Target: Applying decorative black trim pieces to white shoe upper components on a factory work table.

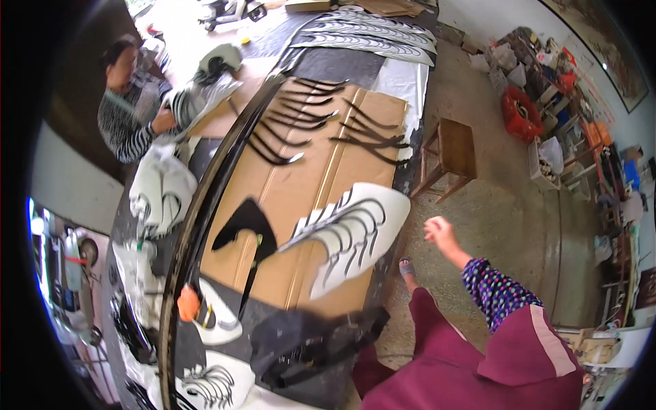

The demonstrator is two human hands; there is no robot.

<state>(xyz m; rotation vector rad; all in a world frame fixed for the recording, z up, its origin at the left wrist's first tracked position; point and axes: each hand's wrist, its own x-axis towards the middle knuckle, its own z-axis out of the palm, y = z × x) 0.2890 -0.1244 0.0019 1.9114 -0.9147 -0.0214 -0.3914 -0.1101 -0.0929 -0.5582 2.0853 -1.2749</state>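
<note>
My right hand (441,233) hangs over the floor beside the table, its fingers loosely bent and somewhat apart, with nothing visible in them. A patterned sleeve (493,290) covers that arm. My left hand is not in view. Nearest on the table, a white sheet piece with black curved strips (359,229) lies on brown cardboard (311,184). Left of it sits a black curved piece (246,225). Several thin dark curved strips (294,116) are spread over the far part of the cardboard. Black fabric (311,345) lies at the near table edge.
A long dark rail (212,178) runs along the table. Across it, another person (137,109) handles a striped white piece. An orange object (188,303) rests near the rail. On the floor stand a wooden stool (451,147) and, farther right, a red basket (521,113) beside cluttered shelves.
</note>
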